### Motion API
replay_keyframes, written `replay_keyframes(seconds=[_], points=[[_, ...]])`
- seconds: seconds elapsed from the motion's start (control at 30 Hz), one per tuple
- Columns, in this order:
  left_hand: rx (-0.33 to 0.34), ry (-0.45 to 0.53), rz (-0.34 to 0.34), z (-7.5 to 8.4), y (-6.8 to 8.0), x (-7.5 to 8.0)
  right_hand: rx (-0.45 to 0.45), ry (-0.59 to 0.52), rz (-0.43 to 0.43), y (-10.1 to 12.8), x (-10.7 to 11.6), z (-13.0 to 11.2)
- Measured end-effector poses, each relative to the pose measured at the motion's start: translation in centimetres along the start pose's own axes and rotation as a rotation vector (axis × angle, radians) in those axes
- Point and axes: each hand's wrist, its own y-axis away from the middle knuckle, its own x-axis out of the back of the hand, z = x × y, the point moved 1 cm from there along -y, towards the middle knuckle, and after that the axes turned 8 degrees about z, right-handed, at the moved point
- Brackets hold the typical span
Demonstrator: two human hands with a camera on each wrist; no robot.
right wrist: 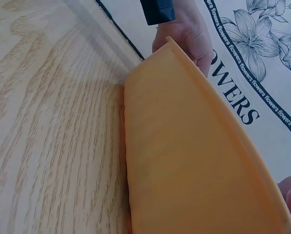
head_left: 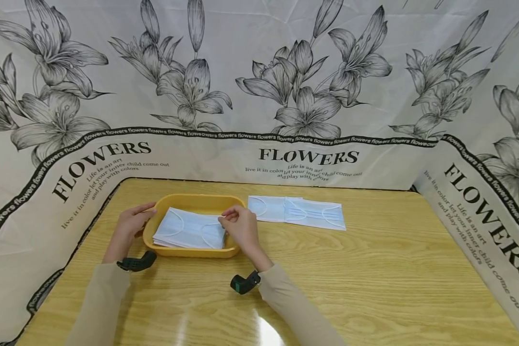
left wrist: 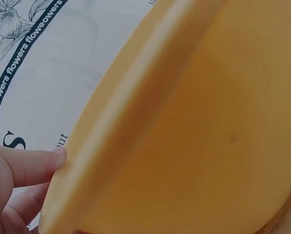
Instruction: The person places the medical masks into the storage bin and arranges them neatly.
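Nearest the camera, two beige sleeves reach forward over the light wood-grain surface (head_left: 372,269), each wrist carrying a small black wrist-mounted camera. Just beyond them sits the shallow yellow plastic tray (head_left: 190,201), rounded at its corners and resting flat on the surface left of centre. The left hand (head_left: 131,223) lies against the tray's left rim with fingers fairly straight; in the left wrist view a fingertip touches the tray's outer edge, and the hand grips nothing that can be seen. The right hand (head_left: 241,226) is at the tray's right side, its fingers and thumb drawn together in a pinch on the right edge of the stack of pale blue disposable face masks (head_left: 188,230) that lies inside the tray, white ear loops showing on the top one. The stack fills most of the tray's floor and sits slightly askew. Farther back and to the right, a few more pale blue face masks (head_left: 298,211) lie flat and overlapping on the surface, just beside the tray but apart from it. Behind everything stands a white printed backdrop with grey lilies and the word FLOWERS (head_left: 307,120), wrapping around three sides
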Motion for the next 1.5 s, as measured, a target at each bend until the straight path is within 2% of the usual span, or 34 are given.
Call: replay_keyframes(seconds=[0.27, 0.4, 0.6, 0.73, 0.83, 1.03, 1.3, 1.5], points=[[-0.004, 0.037, -0.008, 0.2, -0.2, -0.2, 0.023, -0.034, -0.042, -0.1, 0.2, 0.4], [-0.007, 0.017, -0.003, 0.2, -0.2, -0.1, 0.022, -0.096, -0.133, -0.4, 0.7, 0.6], [-0.040, 0.006, 0.034, 0.6, -0.1, -0.2, 0.011, -0.273, -0.282, -1.4, 1.9, 0.8], [-0.041, 0.005, 0.049, 0.6, 0.0, -0.4, 0.036, -0.309, -0.337, -1.4, 2.3, 1.1], [-0.059, 0.007, 0.059, 0.6, 0.1, -0.5, 0.081, -0.320, -0.335, -1.0, 2.4, 1.1], [-0.086, -0.016, 0.076, 0.3, 0.1, -0.5, 0.128, -0.321, -0.300, 0.3, 3.5, -1.0], [-0.065, -0.018, 0.123, 0.0, 0.0, -0.6, 0.116, -0.227, -0.277, 1.1, 4.5, -1.9], [-0.081, -0.022, 0.095, -0.1, 0.4, -0.4, 0.142, -0.151, -0.203, 1.6, 5.6, -2.3]])
